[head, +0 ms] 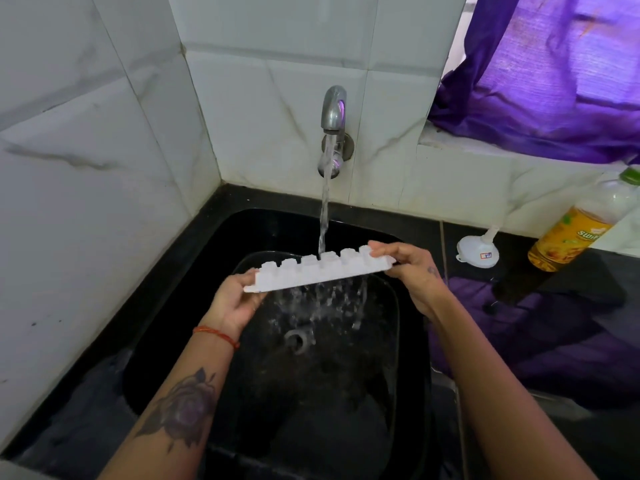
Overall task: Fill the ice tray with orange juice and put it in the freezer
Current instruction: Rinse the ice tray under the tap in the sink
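A white ice tray (317, 271) is held upside down over the black sink (242, 233), its cell bottoms pointing up. My left hand (235, 299) grips its left end and my right hand (412, 268) grips its right end. Water from the metal tap (333, 109) falls on the tray's back and splashes off into the basin. A bottle of orange juice (575, 230) with a green cap stands on the counter at the right, partly full.
A small white funnel (479, 249) lies on the black counter (519, 244) left of the bottle. A purple curtain (554, 81) hangs over the window ledge at upper right. Tiled walls close in the sink at the left and back. The drain (296, 339) sits mid-basin.
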`<action>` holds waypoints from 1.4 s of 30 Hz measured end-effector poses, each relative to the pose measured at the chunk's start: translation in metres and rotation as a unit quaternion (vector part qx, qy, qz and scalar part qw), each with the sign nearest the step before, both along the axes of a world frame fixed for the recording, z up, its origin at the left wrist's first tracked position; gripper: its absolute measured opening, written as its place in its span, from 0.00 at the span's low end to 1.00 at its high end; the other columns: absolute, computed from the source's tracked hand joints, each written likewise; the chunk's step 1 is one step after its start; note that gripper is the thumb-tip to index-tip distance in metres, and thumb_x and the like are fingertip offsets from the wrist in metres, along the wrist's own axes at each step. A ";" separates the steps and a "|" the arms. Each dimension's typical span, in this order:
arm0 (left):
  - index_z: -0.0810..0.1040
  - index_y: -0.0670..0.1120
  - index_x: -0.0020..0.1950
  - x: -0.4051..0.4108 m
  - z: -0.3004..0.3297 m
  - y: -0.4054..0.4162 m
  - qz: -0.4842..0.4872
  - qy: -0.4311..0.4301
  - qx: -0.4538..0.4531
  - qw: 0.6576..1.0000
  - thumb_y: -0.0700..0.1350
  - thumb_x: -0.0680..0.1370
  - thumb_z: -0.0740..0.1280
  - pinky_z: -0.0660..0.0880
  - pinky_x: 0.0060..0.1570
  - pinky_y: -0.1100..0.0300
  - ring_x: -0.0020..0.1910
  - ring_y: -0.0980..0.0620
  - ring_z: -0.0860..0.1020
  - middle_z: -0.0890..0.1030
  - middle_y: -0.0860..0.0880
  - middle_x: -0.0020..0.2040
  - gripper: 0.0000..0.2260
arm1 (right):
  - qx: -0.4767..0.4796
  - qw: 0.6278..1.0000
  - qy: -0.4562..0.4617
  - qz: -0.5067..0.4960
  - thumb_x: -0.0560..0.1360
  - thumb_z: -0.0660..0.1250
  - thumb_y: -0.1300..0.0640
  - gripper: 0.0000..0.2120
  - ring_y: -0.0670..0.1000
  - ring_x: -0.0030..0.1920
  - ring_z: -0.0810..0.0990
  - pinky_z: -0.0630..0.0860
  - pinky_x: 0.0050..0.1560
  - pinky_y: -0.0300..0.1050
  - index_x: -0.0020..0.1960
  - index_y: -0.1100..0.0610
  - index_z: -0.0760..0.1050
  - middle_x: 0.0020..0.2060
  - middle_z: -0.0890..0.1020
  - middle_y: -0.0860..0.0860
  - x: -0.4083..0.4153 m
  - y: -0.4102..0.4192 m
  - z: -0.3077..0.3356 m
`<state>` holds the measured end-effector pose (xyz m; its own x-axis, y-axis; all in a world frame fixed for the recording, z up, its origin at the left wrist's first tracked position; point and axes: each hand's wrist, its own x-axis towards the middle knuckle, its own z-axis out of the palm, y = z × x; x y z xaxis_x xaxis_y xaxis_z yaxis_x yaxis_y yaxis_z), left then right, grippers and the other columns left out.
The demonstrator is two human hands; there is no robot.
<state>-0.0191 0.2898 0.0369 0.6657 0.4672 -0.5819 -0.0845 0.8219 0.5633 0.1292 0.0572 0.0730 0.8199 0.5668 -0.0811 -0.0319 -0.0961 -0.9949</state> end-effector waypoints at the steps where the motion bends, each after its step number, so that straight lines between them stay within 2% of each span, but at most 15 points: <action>1: 0.70 0.35 0.63 0.004 -0.001 -0.006 0.000 0.003 0.011 1.000 0.30 0.79 0.50 0.79 0.45 0.53 0.49 0.45 0.78 0.75 0.40 0.56 0.15 | -0.003 1.000 0.026 -0.018 0.67 0.56 0.83 0.26 0.48 0.57 0.77 0.76 0.52 0.36 0.46 0.58 0.81 0.57 0.79 0.52 0.002 -0.008 -0.007; 3: 0.71 0.38 0.63 0.011 0.001 -0.019 -0.034 -0.005 0.035 0.999 0.32 0.80 0.52 0.77 0.46 0.53 0.48 0.46 0.80 0.79 0.42 0.52 0.15 | 0.007 0.993 0.091 -0.079 0.68 0.53 0.79 0.27 0.49 0.57 0.78 0.75 0.52 0.41 0.52 0.56 0.80 0.57 0.79 0.51 0.007 -0.021 -0.015; 5: 0.72 0.39 0.63 0.019 0.003 -0.029 -0.071 -0.022 0.065 0.995 0.34 0.81 0.53 0.81 0.43 0.51 0.44 0.46 0.82 0.82 0.42 0.49 0.14 | 0.021 0.979 0.148 -0.142 0.74 0.54 0.70 0.19 0.52 0.52 0.80 0.76 0.49 0.44 0.55 0.56 0.78 0.53 0.80 0.52 0.011 -0.030 -0.017; 7: 0.72 0.40 0.65 0.027 0.003 -0.032 -0.090 -0.031 0.107 0.990 0.36 0.81 0.54 0.82 0.42 0.54 0.48 0.46 0.82 0.81 0.41 0.54 0.15 | 0.004 0.970 0.180 -0.162 0.78 0.57 0.63 0.12 0.52 0.45 0.81 0.77 0.43 0.44 0.57 0.59 0.77 0.47 0.82 0.53 0.013 -0.035 -0.020; 9: 0.71 0.41 0.67 0.035 0.005 -0.033 -0.104 -0.036 0.141 0.984 0.37 0.81 0.55 0.81 0.43 0.54 0.52 0.45 0.81 0.80 0.41 0.58 0.15 | -0.022 0.970 0.181 -0.163 0.77 0.64 0.62 0.12 0.53 0.45 0.82 0.78 0.44 0.46 0.59 0.61 0.76 0.49 0.83 0.56 0.016 -0.039 -0.027; 12: 0.72 0.43 0.67 0.044 0.011 -0.032 -0.113 -0.008 0.194 0.974 0.37 0.81 0.57 0.80 0.48 0.52 0.54 0.45 0.80 0.79 0.41 0.61 0.15 | -0.013 0.973 0.142 -0.182 0.72 0.70 0.66 0.23 0.56 0.53 0.81 0.78 0.57 0.52 0.66 0.63 0.72 0.57 0.81 0.58 0.018 -0.037 -0.026; 15: 0.71 0.44 0.69 0.046 0.011 -0.024 -0.113 0.044 0.255 0.959 0.35 0.81 0.57 0.79 0.47 0.52 0.51 0.45 0.80 0.77 0.41 0.62 0.17 | 0.019 0.978 0.085 -0.191 0.71 0.70 0.71 0.25 0.54 0.50 0.81 0.80 0.49 0.44 0.67 0.63 0.70 0.55 0.80 0.58 0.016 -0.024 -0.008; 17: 0.70 0.47 0.70 0.041 0.009 -0.015 -0.113 0.086 0.273 0.951 0.35 0.81 0.56 0.77 0.42 0.52 0.49 0.46 0.79 0.77 0.43 0.62 0.18 | 0.033 0.984 0.050 -0.168 0.70 0.70 0.71 0.26 0.55 0.52 0.81 0.80 0.50 0.45 0.66 0.61 0.70 0.55 0.80 0.59 0.015 -0.011 0.005; 21: 0.70 0.55 0.64 0.028 0.009 -0.003 -0.122 0.137 0.240 0.953 0.37 0.81 0.55 0.76 0.34 0.54 0.46 0.49 0.78 0.79 0.50 0.54 0.17 | -0.004 0.991 -0.034 -0.132 0.68 0.73 0.69 0.26 0.49 0.50 0.80 0.79 0.49 0.40 0.64 0.55 0.73 0.51 0.81 0.52 0.010 0.023 0.024; 25: 0.67 0.60 0.64 0.020 0.009 0.004 -0.125 0.137 0.215 0.959 0.38 0.81 0.55 0.75 0.45 0.44 0.47 0.46 0.76 0.76 0.48 0.54 0.18 | -0.034 0.991 -0.084 -0.096 0.70 0.73 0.65 0.25 0.41 0.46 0.79 0.76 0.39 0.30 0.64 0.52 0.72 0.47 0.79 0.44 0.006 0.052 0.043; 28: 0.65 0.60 0.69 0.020 0.007 0.004 -0.129 0.138 0.208 0.960 0.39 0.81 0.56 0.76 0.42 0.46 0.50 0.45 0.76 0.75 0.47 0.58 0.21 | -0.054 0.989 -0.104 -0.088 0.70 0.73 0.64 0.25 0.46 0.52 0.77 0.76 0.49 0.37 0.65 0.54 0.73 0.51 0.78 0.47 0.007 0.063 0.053; 30: 0.69 0.56 0.65 0.023 0.008 -0.003 -0.157 0.148 0.215 0.952 0.40 0.80 0.58 0.76 0.41 0.48 0.51 0.45 0.76 0.76 0.47 0.58 0.16 | -0.070 0.987 -0.113 -0.094 0.71 0.72 0.63 0.24 0.46 0.53 0.76 0.75 0.53 0.40 0.65 0.55 0.73 0.51 0.77 0.47 0.012 0.062 0.057; 35: 0.74 0.47 0.52 0.039 0.013 -0.029 -0.191 0.161 0.212 0.945 0.45 0.82 0.56 0.77 0.42 0.48 0.43 0.48 0.77 0.78 0.47 0.45 0.07 | -0.099 0.978 -0.068 -0.170 0.72 0.70 0.62 0.21 0.52 0.53 0.80 0.77 0.58 0.49 0.64 0.56 0.75 0.55 0.82 0.52 0.039 0.029 0.046; 38: 0.72 0.46 0.58 0.046 0.017 -0.039 -0.212 0.153 0.257 0.930 0.47 0.82 0.57 0.77 0.34 0.53 0.44 0.50 0.79 0.79 0.48 0.47 0.08 | -0.133 0.971 -0.016 -0.197 0.74 0.67 0.64 0.19 0.50 0.50 0.79 0.76 0.53 0.43 0.65 0.57 0.74 0.55 0.81 0.53 0.047 -0.001 0.030; 42: 0.72 0.45 0.64 0.050 0.025 -0.043 -0.238 0.146 0.336 0.899 0.47 0.81 0.60 0.78 0.36 0.54 0.45 0.50 0.79 0.80 0.47 0.51 0.13 | -0.169 0.956 0.084 -0.224 0.77 0.63 0.65 0.19 0.55 0.55 0.78 0.77 0.55 0.48 0.67 0.59 0.71 0.59 0.77 0.53 0.045 -0.024 -0.006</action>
